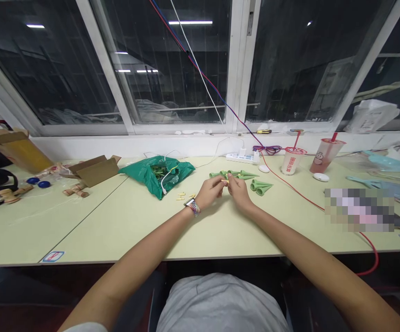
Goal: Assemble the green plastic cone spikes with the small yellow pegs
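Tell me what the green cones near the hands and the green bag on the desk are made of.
The cones look like matte paper or thin card, judging by their dull surface and creased edges, though soft plastic is possible. The bag looks like thin plastic, with glossy, crumpled folds.

Left hand (207, 192) and right hand (237, 191) close together above table (116, 235), small yellow piece (225, 181) pinched between fingers of both. Right of green plastic bag (182, 174), green cones (251, 180) lying in two groups; just beside bag, more yellow pieces (181, 196); left of bag, open cardboard box (96, 171).
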The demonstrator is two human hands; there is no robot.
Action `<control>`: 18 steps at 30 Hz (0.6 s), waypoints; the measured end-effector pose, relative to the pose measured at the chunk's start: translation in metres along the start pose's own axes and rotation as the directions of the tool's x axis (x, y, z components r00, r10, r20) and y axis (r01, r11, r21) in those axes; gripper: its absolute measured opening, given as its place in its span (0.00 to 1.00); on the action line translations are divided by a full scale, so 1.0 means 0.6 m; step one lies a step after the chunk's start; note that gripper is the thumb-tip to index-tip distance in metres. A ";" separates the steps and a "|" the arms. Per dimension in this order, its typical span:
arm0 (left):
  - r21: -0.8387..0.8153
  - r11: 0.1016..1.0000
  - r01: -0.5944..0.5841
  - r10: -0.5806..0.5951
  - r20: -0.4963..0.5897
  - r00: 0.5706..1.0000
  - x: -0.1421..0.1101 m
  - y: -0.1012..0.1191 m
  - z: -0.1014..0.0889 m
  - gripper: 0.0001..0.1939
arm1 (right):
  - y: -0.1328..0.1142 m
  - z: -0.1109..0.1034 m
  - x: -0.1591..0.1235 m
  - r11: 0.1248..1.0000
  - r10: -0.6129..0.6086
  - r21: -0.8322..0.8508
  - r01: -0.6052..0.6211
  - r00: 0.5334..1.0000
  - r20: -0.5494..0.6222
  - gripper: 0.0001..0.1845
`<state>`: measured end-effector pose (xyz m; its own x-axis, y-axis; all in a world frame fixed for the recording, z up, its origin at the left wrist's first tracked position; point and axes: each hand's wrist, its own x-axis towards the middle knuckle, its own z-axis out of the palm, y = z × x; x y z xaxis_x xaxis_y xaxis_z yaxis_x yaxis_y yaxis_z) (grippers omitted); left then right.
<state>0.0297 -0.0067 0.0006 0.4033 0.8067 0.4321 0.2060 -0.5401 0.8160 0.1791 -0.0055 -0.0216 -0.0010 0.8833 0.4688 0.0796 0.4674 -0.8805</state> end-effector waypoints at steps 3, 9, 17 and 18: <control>-0.070 0.997 0.034 -0.034 0.001 0.999 0.002 0.001 0.003 0.17 | -0.003 0.000 -0.003 1.000 0.014 0.028 -0.013 0.999 -0.033 0.32; -0.350 0.907 0.233 -0.214 0.093 0.972 0.011 -0.001 0.002 0.17 | -0.006 -0.005 -0.009 0.988 -0.086 -0.130 0.083 0.996 -0.013 0.30; -0.513 0.770 0.380 -0.315 0.211 0.925 0.013 0.001 -0.007 0.16 | -0.005 -0.018 0.000 0.883 -0.261 -0.372 0.285 0.959 0.113 0.26; -0.497 0.793 0.352 -0.306 0.175 0.936 0.013 0.001 -0.007 0.16 | -0.004 -0.018 0.002 0.901 -0.236 -0.343 0.264 0.964 0.121 0.26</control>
<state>0.0292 0.0002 0.0059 0.4705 0.8781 0.0875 -0.1372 -0.0252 0.9902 0.1898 -0.0057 -0.0181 -0.1405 0.7457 0.6513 0.4136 0.6419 -0.6457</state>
